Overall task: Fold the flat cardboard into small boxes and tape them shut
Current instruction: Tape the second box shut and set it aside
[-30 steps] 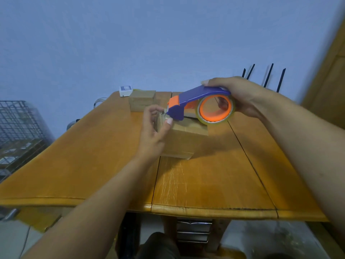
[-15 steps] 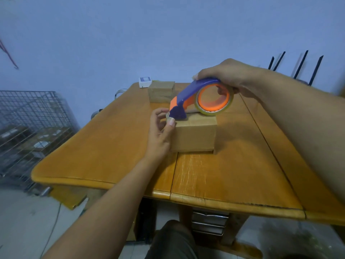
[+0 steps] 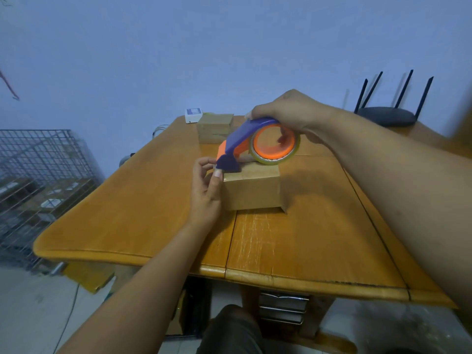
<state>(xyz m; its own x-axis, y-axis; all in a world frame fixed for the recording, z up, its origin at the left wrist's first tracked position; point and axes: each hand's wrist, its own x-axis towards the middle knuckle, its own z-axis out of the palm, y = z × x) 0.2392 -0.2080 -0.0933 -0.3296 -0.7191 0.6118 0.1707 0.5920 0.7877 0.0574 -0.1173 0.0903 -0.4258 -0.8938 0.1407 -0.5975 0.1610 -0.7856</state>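
Note:
A small brown cardboard box [image 3: 251, 191] stands folded on the wooden table [image 3: 153, 205]. My right hand [image 3: 291, 113] grips a purple and orange tape dispenser [image 3: 245, 144] with a roll of clear tape, its blade end resting on the box's top left edge. My left hand [image 3: 205, 190] lies against the box's left side, its thumb pressing at the top corner just under the dispenser's tip and its fingers curled around the far side.
A second brown box [image 3: 214, 127] stands at the table's far end beside a small white and blue box [image 3: 193, 115]. A black router [image 3: 385, 114] with antennas sits far right. A wire cage [image 3: 38, 180] stands left of the table.
The box has settled flat on the table from a tilted pose. The dispenser's tip has lowered onto the box's top left edge. The view has shifted.

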